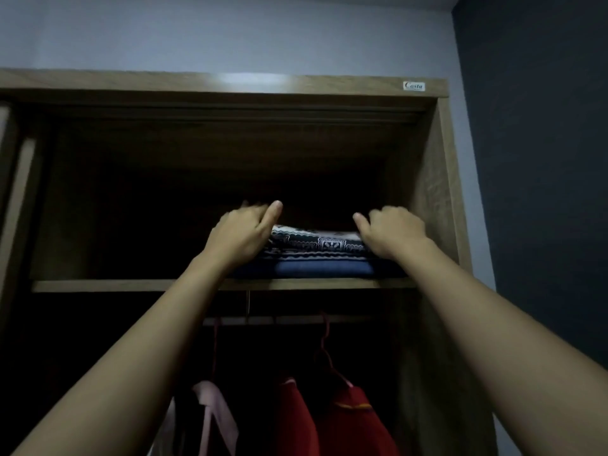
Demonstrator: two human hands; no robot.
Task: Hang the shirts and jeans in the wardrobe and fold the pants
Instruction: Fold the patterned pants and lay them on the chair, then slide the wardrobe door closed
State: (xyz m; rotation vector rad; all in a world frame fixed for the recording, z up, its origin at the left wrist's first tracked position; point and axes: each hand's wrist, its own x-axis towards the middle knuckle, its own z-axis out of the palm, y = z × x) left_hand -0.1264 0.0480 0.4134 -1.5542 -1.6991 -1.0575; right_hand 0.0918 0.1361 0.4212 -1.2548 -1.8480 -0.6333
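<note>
On the wardrobe's top shelf (131,286) lies a stack of folded clothes: patterned black-and-white pants (316,242) on top of a folded blue garment (322,268). My left hand (241,230) rests on the stack's left end, thumb raised, fingers curled over the patterned pants. At the right end of the stack, my right hand (391,230) presses on the same pants with its fingers bent. Whether either hand grips the cloth is hidden by the hands themselves. Below the shelf, red shirts (348,419) and a pink garment (214,413) hang from hangers on the rail (289,320).
The wooden wardrobe's right side panel (434,192) stands close to my right hand. A door edge (19,179) shows at the left. The shelf's dark interior stretches left of the stack. A dark wall (539,159) lies to the right.
</note>
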